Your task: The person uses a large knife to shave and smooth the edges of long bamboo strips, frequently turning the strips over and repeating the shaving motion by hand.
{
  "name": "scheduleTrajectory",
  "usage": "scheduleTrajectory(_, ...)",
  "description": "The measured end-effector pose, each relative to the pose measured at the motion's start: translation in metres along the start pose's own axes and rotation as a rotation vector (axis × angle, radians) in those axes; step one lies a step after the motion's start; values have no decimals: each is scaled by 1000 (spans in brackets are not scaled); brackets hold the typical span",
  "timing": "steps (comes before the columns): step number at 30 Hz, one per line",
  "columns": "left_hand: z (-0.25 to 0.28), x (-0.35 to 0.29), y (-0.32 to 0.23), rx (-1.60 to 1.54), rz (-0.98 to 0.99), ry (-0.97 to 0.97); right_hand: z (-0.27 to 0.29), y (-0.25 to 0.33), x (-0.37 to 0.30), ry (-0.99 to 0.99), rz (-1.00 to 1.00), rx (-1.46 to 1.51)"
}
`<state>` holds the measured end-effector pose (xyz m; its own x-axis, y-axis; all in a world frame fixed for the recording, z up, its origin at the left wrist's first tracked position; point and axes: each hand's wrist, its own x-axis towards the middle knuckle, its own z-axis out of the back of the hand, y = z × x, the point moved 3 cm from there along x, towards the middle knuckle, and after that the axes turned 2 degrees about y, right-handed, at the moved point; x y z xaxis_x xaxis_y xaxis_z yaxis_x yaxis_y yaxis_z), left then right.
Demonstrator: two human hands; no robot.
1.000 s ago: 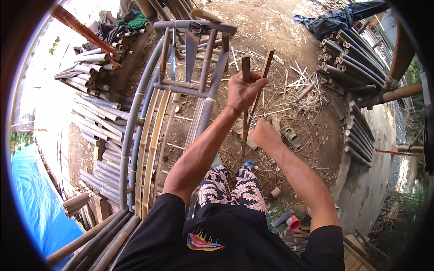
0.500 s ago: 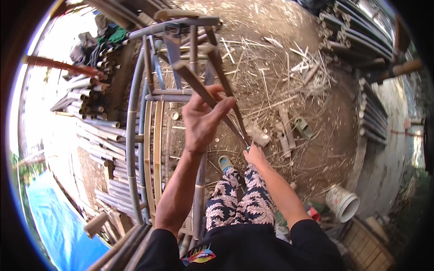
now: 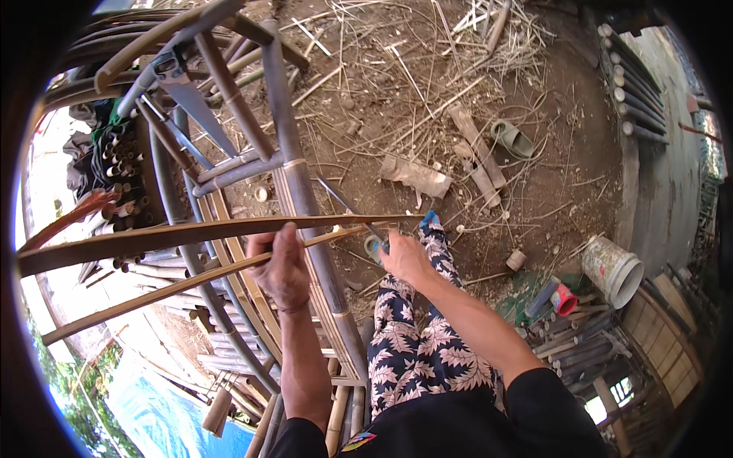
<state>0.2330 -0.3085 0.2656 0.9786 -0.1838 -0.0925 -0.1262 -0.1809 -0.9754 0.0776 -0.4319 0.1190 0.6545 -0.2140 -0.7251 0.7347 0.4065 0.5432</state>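
Observation:
My left hand [image 3: 281,269] is closed at two long bamboo strips, its fingers between them. The upper, darker bamboo strip [image 3: 164,240] reaches far out to the left. The lower, paler bamboo strip [image 3: 164,298] spreads away below it, and both narrow together toward my knees on the right. My right hand [image 3: 407,259] grips a knife [image 3: 340,198] by its handle; the thin blade points up and left, crossing the strips near their right ends. Part of the handle is hidden in my fingers.
A bamboo frame [image 3: 286,130] stands on my left, with a handsaw [image 3: 195,103] hanging on it. Bamboo offcuts [image 3: 416,175], shavings and a green clog [image 3: 511,140] lie on the dirt floor. A white bucket [image 3: 613,271] lies tipped at right, near a red container [image 3: 563,300].
The strips have swung from pointing up and away to pointing left. My left hand has moved down and left; my right hand has shifted slightly left, and the knife blade now shows clearly.

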Motion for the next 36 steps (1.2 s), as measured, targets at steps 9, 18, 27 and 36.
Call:
scheduleTrajectory(9,-1,1,4,66,4,-13,-62,-103,44,298,-300,168)
scheduleTrajectory(18,37,13,-4,-129,-8,-39,-115,-211,140,226,-196,11)
scheduleTrajectory(27,75,44,12,-131,-3,73,-147,-234,161,252,-295,-46)
scheduleTrajectory(36,88,16,-30,-88,-174,-233,-91,-192,126,186,-84,-247)
